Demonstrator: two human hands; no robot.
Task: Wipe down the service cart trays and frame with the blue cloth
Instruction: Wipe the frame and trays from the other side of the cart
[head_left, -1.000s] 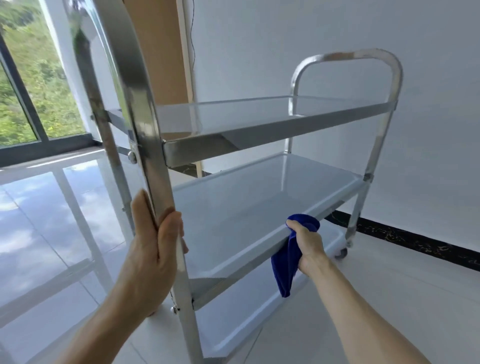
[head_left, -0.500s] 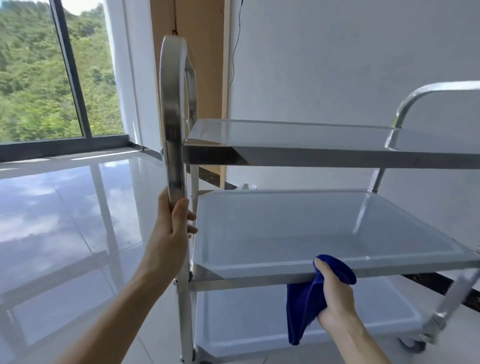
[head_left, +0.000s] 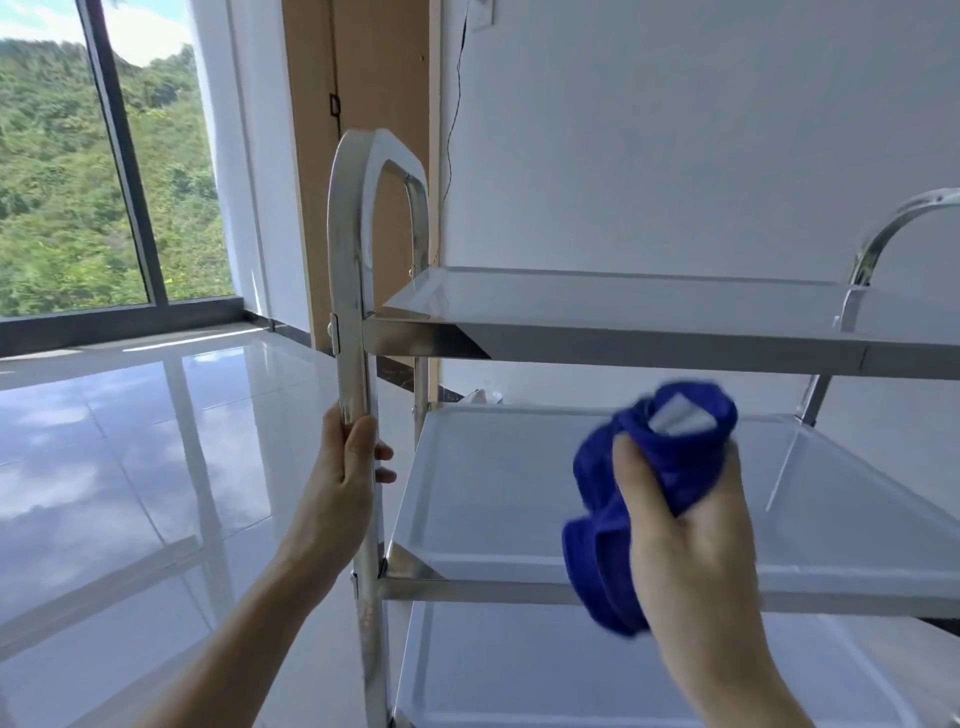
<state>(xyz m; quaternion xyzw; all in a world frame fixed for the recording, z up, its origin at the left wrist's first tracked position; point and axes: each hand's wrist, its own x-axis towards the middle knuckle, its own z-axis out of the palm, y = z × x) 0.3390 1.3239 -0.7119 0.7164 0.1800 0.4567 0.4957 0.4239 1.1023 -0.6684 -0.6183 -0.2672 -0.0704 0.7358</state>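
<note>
A steel service cart stands before me with three trays: top tray (head_left: 649, 306), middle tray (head_left: 498, 499) and bottom tray (head_left: 519, 670). My left hand (head_left: 345, 467) grips the near upright of the cart frame (head_left: 350, 270), between the top and middle trays. My right hand (head_left: 685, 525) holds the bunched blue cloth (head_left: 654, 467) raised in the air in front of the middle tray, off its front rail. A second looped handle (head_left: 893, 223) rises at the far right end.
Glossy white floor tiles (head_left: 130, 467) spread to the left. A large window (head_left: 78, 171) with a dark frame is behind them. A wooden door (head_left: 374, 93) and a white wall stand close behind the cart. A thin black cable (head_left: 457, 104) hangs down the wall.
My right hand has lifted the blue cloth up off the middle tray's front rail into the air. My view has swung so the cart is seen side-on. The left hand keeps its grip.
</note>
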